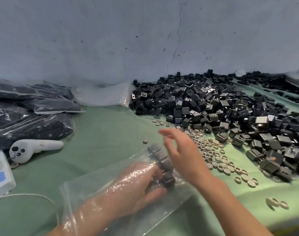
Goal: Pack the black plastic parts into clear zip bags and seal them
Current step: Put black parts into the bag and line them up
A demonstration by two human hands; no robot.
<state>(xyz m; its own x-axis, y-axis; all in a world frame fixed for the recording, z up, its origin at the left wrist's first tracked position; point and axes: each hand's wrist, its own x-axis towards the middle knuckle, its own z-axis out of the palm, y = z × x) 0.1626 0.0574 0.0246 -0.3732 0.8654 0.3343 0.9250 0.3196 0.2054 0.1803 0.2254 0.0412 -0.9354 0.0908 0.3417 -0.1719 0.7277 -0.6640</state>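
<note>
A counter (102, 133) draped in smooth green cloth runs up to a pale, cracked wall. On its right side spreads a heap of black parts (204, 103), small boxy plastic housings, some with slots or shiny faces. At the left lie filled bags (31, 116), glossy clear plastic packed dark with the same parts. Beside them, against the wall, sits a slack stack of empty bags (102, 96).

In front, a clear zip bag (97, 189) lies flat and crinkled. The left hand (136, 186) is inside it, fingers curled round a row of black parts (164, 166). The right hand (184, 150) hovers just above, blurred, fingers spread and holding nothing.

A white controller (34, 149) rests near the filled bags. Grey rings (218, 159), round and flat, are scattered along the heap's near edge.
</note>
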